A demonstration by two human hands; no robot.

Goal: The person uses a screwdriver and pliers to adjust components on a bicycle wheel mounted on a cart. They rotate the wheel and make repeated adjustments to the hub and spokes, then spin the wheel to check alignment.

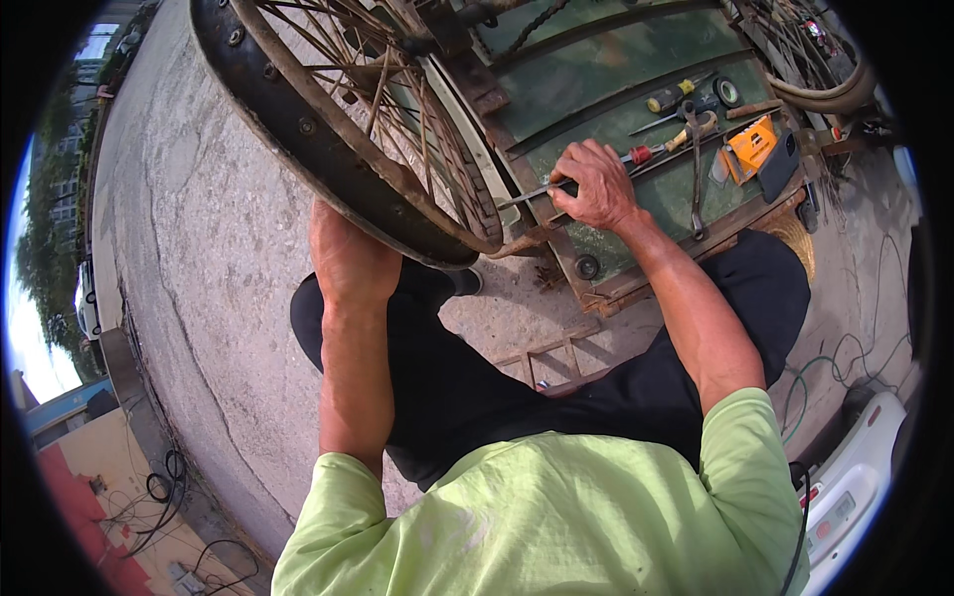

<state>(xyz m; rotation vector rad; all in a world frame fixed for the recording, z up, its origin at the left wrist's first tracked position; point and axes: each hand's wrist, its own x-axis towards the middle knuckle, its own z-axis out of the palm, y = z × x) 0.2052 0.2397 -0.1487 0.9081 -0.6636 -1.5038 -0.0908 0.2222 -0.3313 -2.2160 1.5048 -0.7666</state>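
A spoked wheel (pixel 422 149) with a dark, worn rim (pixel 298 124) hangs tilted at the upper left, with no tyre on the visible stretch. My left hand (pixel 350 256) is closed on the rim's lower edge; its fingers are hidden behind the metal. My right hand (pixel 598 187) grips a screwdriver (pixel 527 197), whose thin metal shaft points left toward the wheel's spokes. A red handle part (pixel 639 155) shows past my knuckles in line with that shaft; whether it belongs to the same tool I cannot tell.
On the green metal panel (pixel 596 74) lie a hammer (pixel 694 169), a yellow-and-black screwdriver (pixel 671 96), a tape roll (pixel 727 91), an orange box (pixel 752 147) and a dark phone-like slab (pixel 779 167). A rusty edge frames the panel. Another wheel (pixel 830 94) stands far right.
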